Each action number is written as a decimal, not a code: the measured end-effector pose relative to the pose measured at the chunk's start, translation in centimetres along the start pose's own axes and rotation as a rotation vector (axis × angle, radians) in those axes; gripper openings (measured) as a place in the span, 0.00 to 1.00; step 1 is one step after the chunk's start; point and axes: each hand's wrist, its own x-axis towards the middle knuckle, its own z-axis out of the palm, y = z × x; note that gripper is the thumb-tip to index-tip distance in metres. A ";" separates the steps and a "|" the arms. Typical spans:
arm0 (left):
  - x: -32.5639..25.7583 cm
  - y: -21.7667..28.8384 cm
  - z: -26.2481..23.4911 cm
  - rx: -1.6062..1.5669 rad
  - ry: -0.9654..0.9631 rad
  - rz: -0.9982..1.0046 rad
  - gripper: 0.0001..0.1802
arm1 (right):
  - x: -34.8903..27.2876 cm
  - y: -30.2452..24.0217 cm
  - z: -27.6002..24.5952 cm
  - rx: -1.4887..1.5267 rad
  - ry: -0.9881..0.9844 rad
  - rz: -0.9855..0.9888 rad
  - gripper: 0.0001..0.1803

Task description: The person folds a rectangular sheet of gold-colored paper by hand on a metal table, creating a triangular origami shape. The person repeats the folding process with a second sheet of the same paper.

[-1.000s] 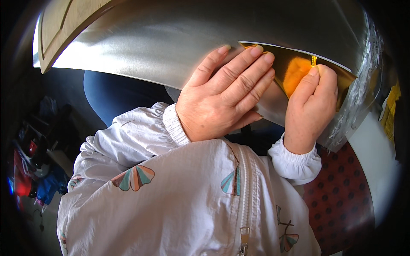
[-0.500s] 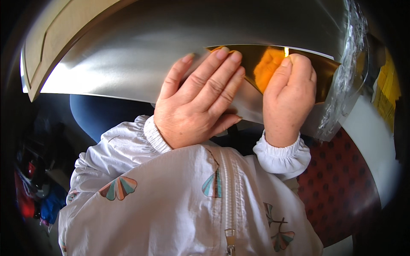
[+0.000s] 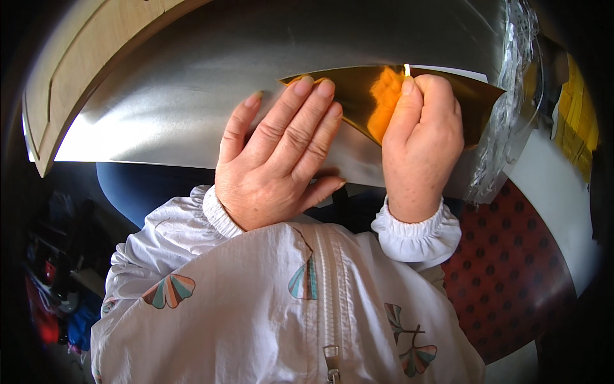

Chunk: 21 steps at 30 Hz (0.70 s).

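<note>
My left hand (image 3: 278, 150) lies flat with its fingers stretched out, the fingertips resting on the left end of a shiny gold sheet (image 3: 348, 96). This sheet is a long, pointed piece on a brushed silver metal surface (image 3: 185, 96). Towards its right part, my right hand (image 3: 425, 131) is closed, thumb against the curled forefinger. A small, thin white strip (image 3: 407, 70) sticks up from that pinch; its rest is hidden by the fingers. The orange patch beside the hand is its reflection in the gold.
A curved pale wooden piece (image 3: 64, 70) borders the metal at the upper left. Crumpled clear plastic film (image 3: 505, 121) hangs along its right end. A dark red dotted surface (image 3: 511, 275) lies lower right, yellow material (image 3: 575, 125) far right. Dark clutter sits at the left.
Both hands appear further left in the picture, and the whole view has shifted slightly too. The right hand keeps its pinch; more of the white strip shows above the thumb.
</note>
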 end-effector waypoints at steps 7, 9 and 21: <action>0.0 0.1 0.3 0.011 0.018 0.000 0.40 | 0.1 -0.1 0.1 -0.007 -0.006 0.012 0.06; -0.1 0.1 0.4 0.009 0.014 -0.002 0.40 | 0.1 -0.1 0.1 -0.001 -0.015 0.023 0.06; 0.5 0.6 -0.3 -0.009 0.003 -0.047 0.38 | 0.4 -0.2 -0.2 0.013 -0.054 0.065 0.07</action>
